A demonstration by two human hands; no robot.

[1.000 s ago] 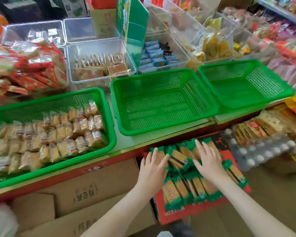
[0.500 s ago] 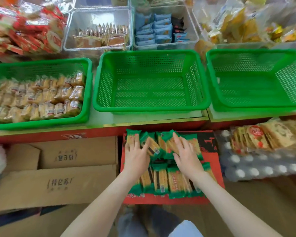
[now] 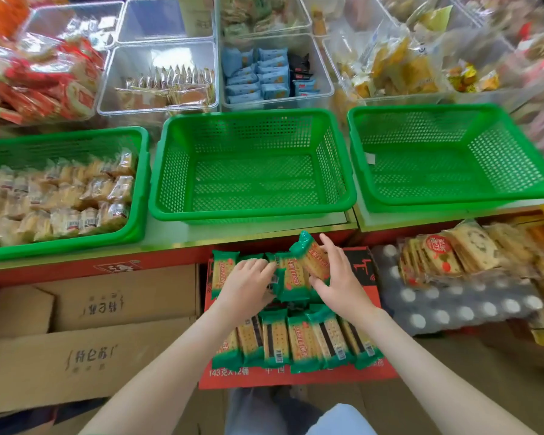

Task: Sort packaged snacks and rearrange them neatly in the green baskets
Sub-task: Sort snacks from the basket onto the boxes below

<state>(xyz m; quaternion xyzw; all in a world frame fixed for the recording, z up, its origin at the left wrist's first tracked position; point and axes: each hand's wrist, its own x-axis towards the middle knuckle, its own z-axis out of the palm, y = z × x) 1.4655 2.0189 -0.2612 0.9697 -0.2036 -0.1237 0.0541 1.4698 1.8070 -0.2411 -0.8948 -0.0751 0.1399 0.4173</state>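
Head view: looking down over a shop counter edge and the stock below it.
Writing: "143克×12桶" in pale print along the near edge of the red carton [image 3: 299, 376]; lettering on the green cracker packets [image 3: 296, 340] too small to read; dark characters stamped on the cardboard boxes [image 3: 91, 356], not legible.
Hard to make out: shelf stock at far right blurred; red-wrapped packets [image 3: 38, 86] and left green basket [image 3: 60, 250] cut off at the left edge.
Left hand [image 3: 247, 284]: fingers curled over the far row of cracker packets, gripping them.
Right hand [image 3: 339, 284]: clasping a tilted packet of that row, thumb beneath.
Cracker packets: on the red carton below the counter, near row flat and side by side.
Left green basket: rows of clear-wrapped pastries [image 3: 60, 196].
Middle green basket [image 3: 252, 212]: on the counter, mesh floor in full view.
Right green basket [image 3: 453, 206]: beside it, small pale scrap on the inner wall.
Clear bin [image 3: 277, 103]: behind the middle basket, stacked blue packets inside.
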